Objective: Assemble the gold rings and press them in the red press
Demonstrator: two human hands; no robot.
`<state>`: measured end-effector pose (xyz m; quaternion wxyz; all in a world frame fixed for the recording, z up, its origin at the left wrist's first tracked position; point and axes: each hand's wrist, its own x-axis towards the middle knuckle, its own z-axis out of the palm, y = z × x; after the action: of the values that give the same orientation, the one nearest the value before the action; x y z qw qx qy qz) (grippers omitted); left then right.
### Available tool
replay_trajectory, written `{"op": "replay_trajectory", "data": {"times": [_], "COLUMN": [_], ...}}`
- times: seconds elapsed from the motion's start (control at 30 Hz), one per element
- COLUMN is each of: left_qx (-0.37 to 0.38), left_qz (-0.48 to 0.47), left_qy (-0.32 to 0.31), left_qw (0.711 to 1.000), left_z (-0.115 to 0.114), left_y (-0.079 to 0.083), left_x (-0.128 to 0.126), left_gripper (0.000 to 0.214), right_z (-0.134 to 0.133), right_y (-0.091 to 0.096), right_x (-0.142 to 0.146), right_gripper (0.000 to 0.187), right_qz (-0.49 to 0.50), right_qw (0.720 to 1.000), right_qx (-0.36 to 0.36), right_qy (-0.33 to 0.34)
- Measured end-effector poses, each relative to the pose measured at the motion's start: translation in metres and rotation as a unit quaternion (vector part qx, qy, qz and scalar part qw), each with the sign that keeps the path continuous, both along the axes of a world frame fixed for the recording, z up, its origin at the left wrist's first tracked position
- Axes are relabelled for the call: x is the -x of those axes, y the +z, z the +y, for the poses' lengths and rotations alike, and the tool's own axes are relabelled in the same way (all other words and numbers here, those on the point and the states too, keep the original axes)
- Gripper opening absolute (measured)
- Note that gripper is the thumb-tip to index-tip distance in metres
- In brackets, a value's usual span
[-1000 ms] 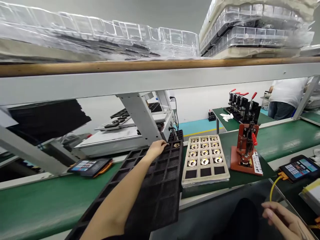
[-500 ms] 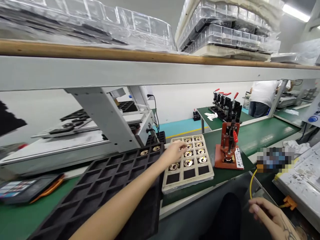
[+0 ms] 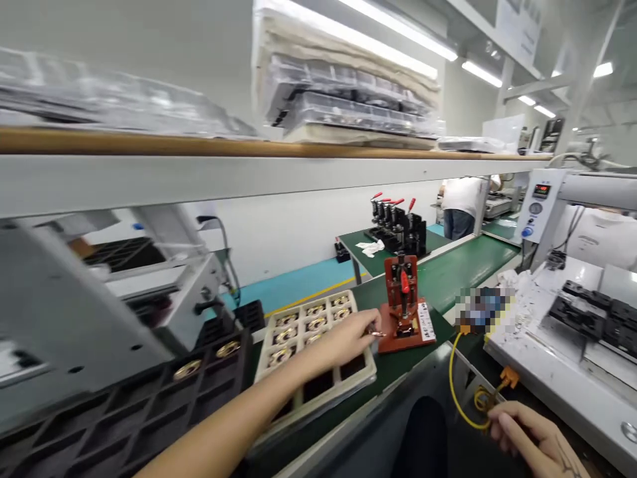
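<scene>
My left hand (image 3: 359,335) reaches over the right edge of a cream tray (image 3: 368,378), its fingers pinched on a small round gold-coloured metal part (image 3: 378,334), seen nearly edge-on. More of these round parts, gold with dark centres, sit in the tray's compartments; my forearm hides some of them. Just beyond my fingertips stands a red toggle-clamp fixture (image 3: 402,302) with a red handle. At the lower right is my right hand (image 3: 527,435), thumb and fingers closed together beside a yellow cable (image 3: 452,378); whatever is between them is hidden.
A black compartment tray (image 3: 164,405) holding two gold parts lies at left. Above runs a shelf (image 3: 318,172) with stacked plastic trays. A white machine (image 3: 557,358) stands at right. Behind are black clamp fixtures (image 3: 398,222) and a person in white (image 3: 458,199).
My left hand has left the tray's far compartments and moved right and nearer, toward the red fixture, with a round part in its fingers. The view has turned right. My right hand stays low.
</scene>
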<state>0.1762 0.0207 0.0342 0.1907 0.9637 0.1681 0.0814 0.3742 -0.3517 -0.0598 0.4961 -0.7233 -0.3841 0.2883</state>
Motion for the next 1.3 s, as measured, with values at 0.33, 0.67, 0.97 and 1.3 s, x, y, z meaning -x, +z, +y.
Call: {"op": "replay_trajectory", "data": {"times": [0.33,0.67,0.97,1.3], "left_qx": [-0.019,-0.051,0.085,-0.041], "left_qz": [-0.338,-0.306,-0.164,0.085], "left_qy": [-0.386,-0.506,-0.427,-0.431], "left_qw": [0.858,0.805,0.885,0.897], "left_z": [-0.154,-0.230,-0.310,-0.376], "left_y": [0.020,0.026,0.059,0.056], "left_x": [-0.117,-0.195,-0.346,-0.473], "left_gripper": [0.017,0.022,0.021,0.031], "right_z": [0.008,-0.066,-0.203,-0.274], "right_y": [0.090,0.093,0.098,0.111], "right_x": [0.001,-0.030,-0.057,-0.026], "right_gripper": [0.052,0.033,0.041,0.047], "right_qz": [-0.019,-0.058,-0.175,-0.187], "right_qw": [0.983,0.964,0.869,0.826], "right_qx": [-0.169,-0.134,-0.090,-0.086], "right_qy": [-0.064,-0.222,-0.454,-0.525]}}
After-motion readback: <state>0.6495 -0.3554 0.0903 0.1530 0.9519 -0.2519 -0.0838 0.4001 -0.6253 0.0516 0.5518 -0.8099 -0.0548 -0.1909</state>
